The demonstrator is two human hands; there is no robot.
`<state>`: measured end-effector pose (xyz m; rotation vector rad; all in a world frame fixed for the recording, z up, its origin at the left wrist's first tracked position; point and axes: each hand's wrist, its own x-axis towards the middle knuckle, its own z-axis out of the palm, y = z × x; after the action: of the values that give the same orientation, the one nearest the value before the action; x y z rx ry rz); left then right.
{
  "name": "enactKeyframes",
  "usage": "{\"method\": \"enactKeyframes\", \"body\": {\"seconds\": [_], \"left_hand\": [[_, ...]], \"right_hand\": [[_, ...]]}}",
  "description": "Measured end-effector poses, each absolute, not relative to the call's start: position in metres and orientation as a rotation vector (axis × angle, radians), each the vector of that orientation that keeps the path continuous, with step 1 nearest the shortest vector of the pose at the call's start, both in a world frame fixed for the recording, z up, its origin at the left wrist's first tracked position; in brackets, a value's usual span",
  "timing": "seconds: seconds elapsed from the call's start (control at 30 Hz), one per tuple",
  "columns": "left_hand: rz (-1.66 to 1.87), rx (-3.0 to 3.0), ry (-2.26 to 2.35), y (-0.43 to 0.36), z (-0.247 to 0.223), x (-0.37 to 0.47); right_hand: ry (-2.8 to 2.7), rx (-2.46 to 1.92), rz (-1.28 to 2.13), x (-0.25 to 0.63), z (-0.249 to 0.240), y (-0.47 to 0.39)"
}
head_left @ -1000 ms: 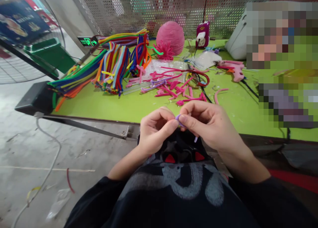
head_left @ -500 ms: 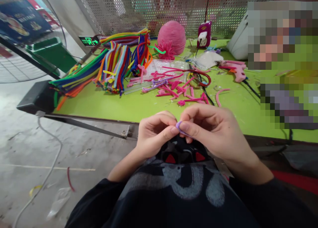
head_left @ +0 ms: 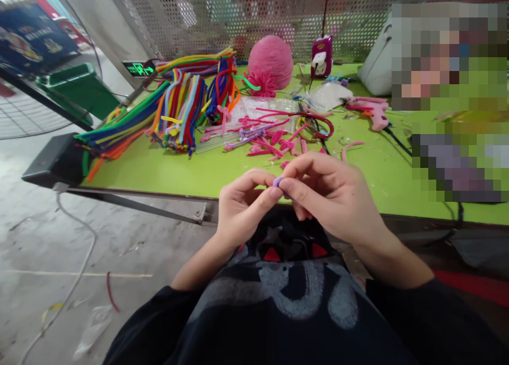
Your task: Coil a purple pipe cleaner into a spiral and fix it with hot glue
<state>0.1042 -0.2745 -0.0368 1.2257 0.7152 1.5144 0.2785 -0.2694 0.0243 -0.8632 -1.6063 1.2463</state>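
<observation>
A small bent piece of purple pipe cleaner [head_left: 278, 181] is pinched between both hands, just above the table's front edge. My left hand [head_left: 247, 203] closes thumb and forefinger on its left side. Thumb and fingers of my right hand [head_left: 332, 195] grip it from the right and hide most of it. Beyond the hands lie several pink and purple pipe cleaner pieces [head_left: 274, 138], some bent into small shapes. Scissors with dark red handles [head_left: 326, 125] rest among them.
Bundles of coloured pipe cleaners [head_left: 178, 108] cover the table's left part. A pink ball of yarn [head_left: 270, 60] and a purple power socket [head_left: 322, 58] stand at the back. To the right lies a pink glue gun [head_left: 376, 113] with its cord. A green bin [head_left: 75, 92] stands at left.
Both hands have risen slightly and shifted a little left with the purple pipe cleaner. Less of it shows now between the fingers. The whole view has shifted slightly.
</observation>
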Motion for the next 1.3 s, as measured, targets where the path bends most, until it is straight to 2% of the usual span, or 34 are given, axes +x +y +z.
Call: {"method": "enactKeyframes", "body": {"seconds": [0.13, 0.3, 0.4, 0.6, 0.73, 0.83, 0.97, 1.13, 1.3], "left_hand": [[1.573, 1.145, 0.768, -0.272, -0.037, 0.104], [1.534, 1.078, 0.769, -0.272, -0.034, 0.105], [1.433, 1.150, 0.818, -0.272, -0.025, 0.098], [0.942, 1.688, 0.864, -0.260, 0.009, 0.067], [0.630, 2.028, 0.710, -0.244, 0.036, 0.053], [0.551, 1.945, 0.678, -0.235, 0.048, 0.050], [0.705, 1.516, 0.661, -0.240, 0.033, 0.059], [1.088, 0.920, 0.582, -0.265, -0.012, 0.094], [1.315, 0.805, 0.691, -0.272, -0.022, 0.119]], "right_hand": [[-1.801, -0.835, 0.890, 0.281, 0.018, -0.270], [-2.013, -0.829, 0.229, 0.288, 0.012, -0.269], [-2.111, -0.768, 0.044, 0.296, 0.012, -0.268], [-2.362, -0.578, -0.003, 0.316, 0.024, -0.253], [-2.503, -0.454, 0.199, 0.316, 0.028, -0.245], [-2.414, -0.494, 0.312, 0.311, 0.027, -0.248], [-2.179, -0.567, 0.295, 0.305, 0.023, -0.258], [-2.032, -0.721, 0.033, 0.295, 0.010, -0.268], [-1.959, -0.827, -0.045, 0.280, -0.009, -0.284]]}}
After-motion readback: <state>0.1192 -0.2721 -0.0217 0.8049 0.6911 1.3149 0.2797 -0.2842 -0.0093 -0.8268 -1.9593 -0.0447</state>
